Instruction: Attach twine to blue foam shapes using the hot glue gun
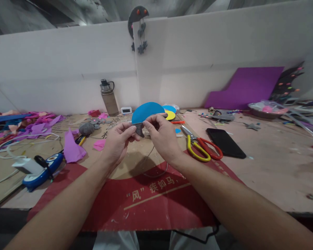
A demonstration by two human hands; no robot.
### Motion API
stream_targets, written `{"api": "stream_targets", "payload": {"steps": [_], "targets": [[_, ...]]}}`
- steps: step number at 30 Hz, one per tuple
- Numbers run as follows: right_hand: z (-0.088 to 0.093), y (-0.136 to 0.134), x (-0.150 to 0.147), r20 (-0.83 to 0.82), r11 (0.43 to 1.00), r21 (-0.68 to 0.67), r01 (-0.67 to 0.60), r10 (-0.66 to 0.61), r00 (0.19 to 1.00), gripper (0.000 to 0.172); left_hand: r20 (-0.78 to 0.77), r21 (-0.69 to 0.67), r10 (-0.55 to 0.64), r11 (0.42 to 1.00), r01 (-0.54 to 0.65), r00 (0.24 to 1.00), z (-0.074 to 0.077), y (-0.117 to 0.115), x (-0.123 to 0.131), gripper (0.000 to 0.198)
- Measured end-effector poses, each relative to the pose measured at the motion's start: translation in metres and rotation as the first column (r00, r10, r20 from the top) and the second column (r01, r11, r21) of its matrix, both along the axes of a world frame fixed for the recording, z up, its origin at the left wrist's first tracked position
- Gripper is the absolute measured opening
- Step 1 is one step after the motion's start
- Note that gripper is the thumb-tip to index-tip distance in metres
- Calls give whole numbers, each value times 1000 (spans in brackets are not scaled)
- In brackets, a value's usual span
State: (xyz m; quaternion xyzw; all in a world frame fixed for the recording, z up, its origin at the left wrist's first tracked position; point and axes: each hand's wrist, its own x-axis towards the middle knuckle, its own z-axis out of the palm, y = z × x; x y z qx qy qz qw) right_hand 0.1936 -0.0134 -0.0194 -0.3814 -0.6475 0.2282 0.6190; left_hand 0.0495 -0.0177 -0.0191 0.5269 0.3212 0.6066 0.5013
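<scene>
My left hand (120, 140) pinches the lower left edge of a blue, rounded card piece (148, 111). Dark grey yarn (139, 129) covers its lower left tip. On the right side of the piece, my right hand (163, 133) closes its thumb and fingers near the wrapped edge. A thin strand seems to run down below the hands onto the cardboard. Part of the card's lower edge is hidden behind my fingers. Behind it lie a yellow round piece (170, 115) and another blue piece (169, 108).
Scissors with yellow and red handles (205, 149) and a black phone (225, 143) lie to the right. Left are a grey yarn ball (87, 128), a blue power strip (44, 173) and felt scraps (74, 147). A bottle (110, 100) stands behind; red cardboard (146, 215) is in front.
</scene>
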Motion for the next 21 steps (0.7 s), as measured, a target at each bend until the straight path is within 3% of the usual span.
{"api": "stream_targets", "payload": {"steps": [7, 12, 21], "targets": [[0, 5, 3, -18, 996, -38, -83, 83, 996, 18, -8, -25, -41, 999, 41, 999, 1, 0, -1, 15], [1, 5, 5, 22, 996, -82, -47, 49, 999, 20, 11, -86, -113, 990, 113, 994, 2, 0, -1, 18], [2, 3, 4, 66, 998, -58, -21, 24, 998, 19, 21, -138, -43, 989, 46, 999, 0, 3, -1, 20]]}}
